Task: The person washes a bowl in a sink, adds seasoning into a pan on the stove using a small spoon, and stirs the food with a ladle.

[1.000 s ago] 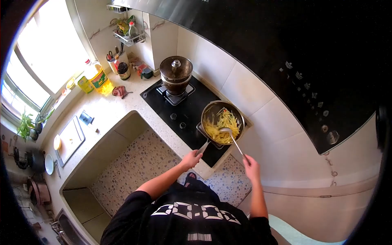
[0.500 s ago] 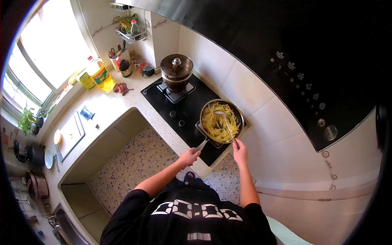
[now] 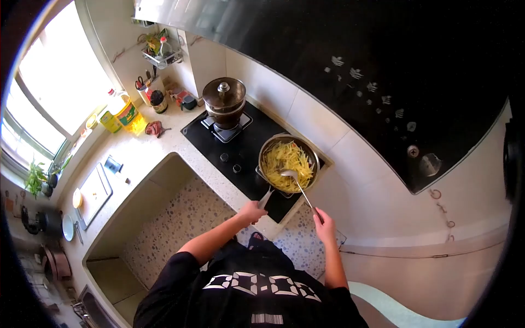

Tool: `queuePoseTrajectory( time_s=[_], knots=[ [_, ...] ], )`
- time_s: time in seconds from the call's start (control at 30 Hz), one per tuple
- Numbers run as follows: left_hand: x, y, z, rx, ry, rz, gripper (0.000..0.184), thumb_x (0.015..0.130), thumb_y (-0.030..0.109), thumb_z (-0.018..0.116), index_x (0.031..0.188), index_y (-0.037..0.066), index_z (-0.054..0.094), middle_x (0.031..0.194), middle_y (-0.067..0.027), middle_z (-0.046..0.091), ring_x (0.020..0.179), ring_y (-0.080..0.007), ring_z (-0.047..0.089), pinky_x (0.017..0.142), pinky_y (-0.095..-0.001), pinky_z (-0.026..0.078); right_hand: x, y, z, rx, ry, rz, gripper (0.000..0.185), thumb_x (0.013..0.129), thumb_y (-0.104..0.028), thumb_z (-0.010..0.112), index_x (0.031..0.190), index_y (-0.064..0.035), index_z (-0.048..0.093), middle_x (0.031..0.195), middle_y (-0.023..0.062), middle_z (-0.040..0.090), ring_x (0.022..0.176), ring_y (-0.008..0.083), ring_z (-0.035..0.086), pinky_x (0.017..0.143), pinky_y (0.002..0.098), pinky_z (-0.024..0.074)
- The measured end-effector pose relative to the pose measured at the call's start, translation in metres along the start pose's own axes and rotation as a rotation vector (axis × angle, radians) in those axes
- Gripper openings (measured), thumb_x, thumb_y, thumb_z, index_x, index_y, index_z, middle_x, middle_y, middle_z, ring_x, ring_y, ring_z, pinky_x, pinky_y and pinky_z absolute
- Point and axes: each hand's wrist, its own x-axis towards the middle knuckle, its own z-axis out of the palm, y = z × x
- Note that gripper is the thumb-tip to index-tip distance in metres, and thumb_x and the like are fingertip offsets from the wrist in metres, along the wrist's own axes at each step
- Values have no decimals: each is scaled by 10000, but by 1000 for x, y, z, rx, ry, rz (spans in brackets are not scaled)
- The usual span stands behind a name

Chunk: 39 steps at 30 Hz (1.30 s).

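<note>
A round frying pan (image 3: 315,158) sits on the right burner, filled with pale yellow shredded food (image 3: 287,161) that looks like potato strips. My left hand (image 3: 251,211) is closed around the pan's handle (image 3: 266,198), which points toward me. In my right hand (image 3: 325,224) is the dark grip of a long metal ladle (image 3: 302,190). The ladle's bowl rests on the near side of the shreds, inside the pan.
On the rear burner of the black gas stove (image 3: 210,150) stands a lidded pot (image 3: 225,104). Left of it on the counter are an oil bottle (image 3: 128,115), jars and a cutting board (image 3: 96,197). A range hood (image 3: 355,109) hangs overhead at right.
My right hand has moved down toward me, drawing the ladle's bowl from the upper part of the pan to its near side. My left hand stays on the pan handle. The camera view has shifted slightly.
</note>
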Motion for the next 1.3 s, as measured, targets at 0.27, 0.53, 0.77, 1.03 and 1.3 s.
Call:
queuePoseTrajectory(
  time_s=[0.27,0.53,0.77,1.03,1.3],
  knots=[
    [-39,-31,-35,44,-10,0,230,792,162,697,906,-13,601,618,-79,568,449,-197,542,431,-359,443,-52,-18,-12,119,34,4,341,945,-177,662,1245,-14,656,963,108,734,830,123,657,766,277,517],
    [-58,-45,-5,98,99,144,234,815,183,670,939,0,594,639,-87,598,478,-199,555,438,-357,451,-47,-41,-1,165,81,-93,351,932,-183,678,1251,-37,659,924,95,737,785,100,653,718,264,514],
    [-38,-18,-18,57,72,108,251,801,201,651,911,-17,592,615,-84,575,483,-202,563,443,-384,450,-61,-73,-18,112,97,-40,345,931,-198,677,1235,-35,668,960,119,742,808,165,697,742,297,534],
    [-71,-59,-3,244,190,220,317,771,223,658,954,-34,628,762,-200,666,698,-321,682,688,-434,539,-75,-50,-26,85,157,-110,329,932,-186,667,1227,-41,671,966,144,738,833,190,702,765,313,536],
    [-44,23,-15,137,116,114,226,809,181,676,894,-8,585,655,-82,595,538,-209,582,465,-392,444,-83,-69,-29,-16,168,-14,331,939,-239,664,1228,-79,680,951,144,746,817,234,733,714,321,545]
  ],
)
